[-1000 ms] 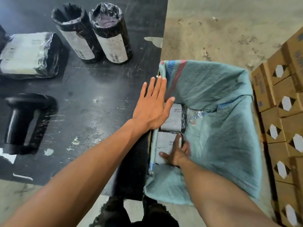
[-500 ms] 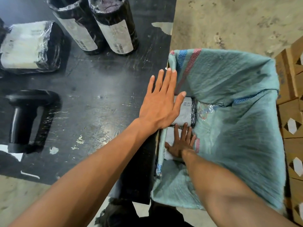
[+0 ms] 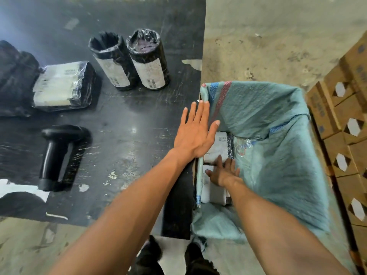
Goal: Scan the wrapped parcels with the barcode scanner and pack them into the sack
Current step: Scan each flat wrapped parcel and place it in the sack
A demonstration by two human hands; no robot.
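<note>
A pale green woven sack (image 3: 278, 155) stands open beside the black table (image 3: 123, 124). Inside it lie white-labelled wrapped parcels (image 3: 219, 143), packed against the near-left wall. My left hand (image 3: 195, 132) lies flat with straight fingers over the sack's left rim at the table edge. My right hand (image 3: 224, 172) reaches down into the sack and presses flat on the parcels, holding nothing. A black barcode scanner (image 3: 57, 153) lies on the table to the left. Two black-wrapped cylindrical parcels (image 3: 148, 62) stand at the back of the table, and a flat wrapped parcel (image 3: 63, 86) lies left of them.
Stacked brown cardboard boxes (image 3: 341, 124) line the right side, close to the sack. More dark wrapped bundles (image 3: 14, 76) sit at the table's far left. Bare concrete floor (image 3: 278, 36) lies beyond the sack. My shoes (image 3: 174, 259) show below the table's edge.
My right hand has shifted slightly up the parcels inside the sack, fingers spread flat. The left hand stays on the rim. The view has tilted up, showing more of the table.
</note>
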